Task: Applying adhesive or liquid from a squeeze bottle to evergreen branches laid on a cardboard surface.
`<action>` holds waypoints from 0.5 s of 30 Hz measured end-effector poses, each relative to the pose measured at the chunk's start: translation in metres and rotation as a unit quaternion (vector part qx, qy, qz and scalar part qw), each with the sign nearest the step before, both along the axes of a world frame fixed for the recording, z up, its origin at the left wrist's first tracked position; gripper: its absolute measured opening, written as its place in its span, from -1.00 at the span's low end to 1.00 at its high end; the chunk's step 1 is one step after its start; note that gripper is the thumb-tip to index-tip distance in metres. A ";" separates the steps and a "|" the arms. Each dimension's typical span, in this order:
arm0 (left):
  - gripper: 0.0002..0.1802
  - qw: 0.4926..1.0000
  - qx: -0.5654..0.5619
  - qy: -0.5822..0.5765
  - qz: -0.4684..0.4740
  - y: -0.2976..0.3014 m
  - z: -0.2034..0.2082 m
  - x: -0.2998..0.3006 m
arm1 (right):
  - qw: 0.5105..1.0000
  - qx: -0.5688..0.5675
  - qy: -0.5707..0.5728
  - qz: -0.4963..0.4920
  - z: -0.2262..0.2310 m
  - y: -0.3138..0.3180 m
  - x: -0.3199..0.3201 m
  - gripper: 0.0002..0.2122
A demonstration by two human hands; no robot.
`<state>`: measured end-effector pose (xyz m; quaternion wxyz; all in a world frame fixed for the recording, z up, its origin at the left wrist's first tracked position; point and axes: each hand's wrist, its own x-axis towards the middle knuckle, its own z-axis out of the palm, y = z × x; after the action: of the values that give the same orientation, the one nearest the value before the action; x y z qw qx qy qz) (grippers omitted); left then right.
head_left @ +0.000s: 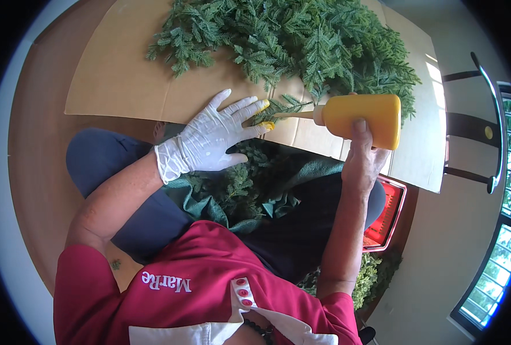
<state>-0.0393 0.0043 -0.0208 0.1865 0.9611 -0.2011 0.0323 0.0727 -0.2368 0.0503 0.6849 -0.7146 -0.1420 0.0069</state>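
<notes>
My left hand (212, 135) wears a white glove and lies palm down at the cardboard's near edge, fingers stretched and spread. Yellow stuff coats two of its fingertips, which are beside a small green artificial sprig (290, 104). Gripped in my bare right hand (363, 155) is a yellow squeeze bottle (370, 118), tilted onto its side. Its long thin nozzle (295, 115) points left, and the tip is close to the gloved fingertips. Whether the tip touches the sprig or the glove, I cannot tell.
A big pile of artificial fir branches (301, 40) covers the far part of the cardboard sheet (117, 75). More greenery (238, 184) and green cloth (203, 204) lie between my legs. A red basket (385, 215) stands at my right; a chair (474, 123) is beyond.
</notes>
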 end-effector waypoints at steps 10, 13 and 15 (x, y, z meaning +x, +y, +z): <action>-0.25 1.000 0.008 -0.009 0.007 -0.001 -0.002 0.001 | 0.997 -0.070 0.004 -0.014 -0.005 -0.001 0.007 -0.58; -0.19 1.000 0.000 0.004 0.008 0.000 -0.001 0.000 | 0.995 -0.088 -0.011 -0.039 -0.002 -0.006 0.009 -0.58; -0.17 1.000 -0.004 0.009 0.008 -0.001 -0.002 0.000 | 0.994 -0.095 -0.015 -0.048 -0.001 -0.006 0.010 -0.58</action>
<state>-0.0392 0.0036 -0.0231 0.1919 0.9623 -0.1912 0.0256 0.0830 -0.2427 0.0497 0.6110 -0.7827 -0.1167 -0.0234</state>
